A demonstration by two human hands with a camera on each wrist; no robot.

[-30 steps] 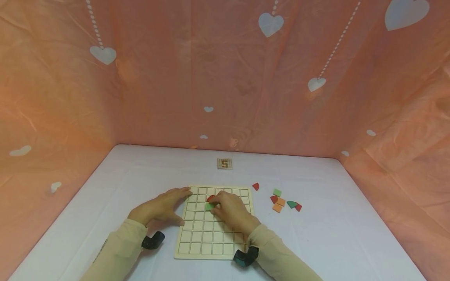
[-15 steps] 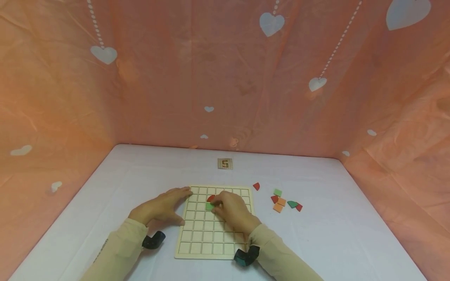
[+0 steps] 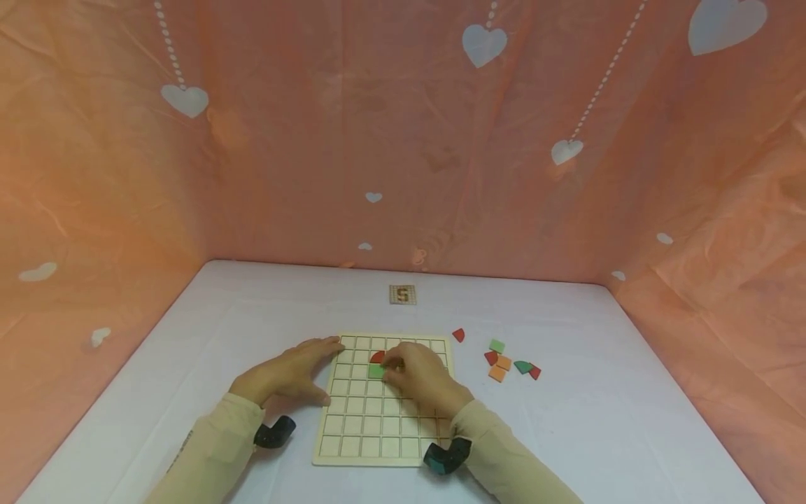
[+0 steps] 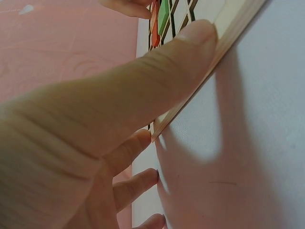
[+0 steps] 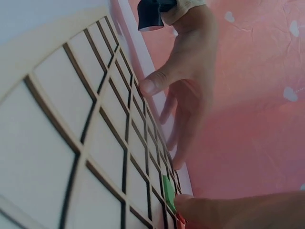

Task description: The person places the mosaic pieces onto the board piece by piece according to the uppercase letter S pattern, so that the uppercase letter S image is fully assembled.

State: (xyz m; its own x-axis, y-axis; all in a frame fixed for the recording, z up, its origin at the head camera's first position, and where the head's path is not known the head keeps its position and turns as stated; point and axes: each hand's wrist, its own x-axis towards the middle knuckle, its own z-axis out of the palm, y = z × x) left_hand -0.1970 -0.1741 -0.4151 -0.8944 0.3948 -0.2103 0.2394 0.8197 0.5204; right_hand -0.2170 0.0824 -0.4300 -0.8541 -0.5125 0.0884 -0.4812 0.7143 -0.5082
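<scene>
A wooden grid board (image 3: pixel 352 425) lies flat on the table. Spread along its left side, my left hand (image 3: pixel 286 372) rests its thumb on the near rim and a finger at the far corner. Over the middle cells is my right hand (image 3: pixel 423 374), fingers bent, fingertips by the right edge of a light green square tile (image 3: pixel 376 371) lying in a cell. A red quarter-circle tile (image 3: pixel 377 357) sits just beyond the green one. In the right wrist view a fingertip (image 5: pixel 183 204) is beside the green tile (image 5: pixel 168 192). Nothing shows within the right hand's grip.
Right of the board lie loose tiles: a red one (image 3: pixel 459 335), a light green square (image 3: pixel 497 346), orange squares (image 3: pixel 497 374), a dark green quarter circle (image 3: pixel 522 367) and more red. A small square piece marked S or 5 (image 3: pixel 402 295) lies behind the board.
My right hand has drawn slightly right, uncovering more of the green tile and the red one. My left hand has stayed at the board's edge.
</scene>
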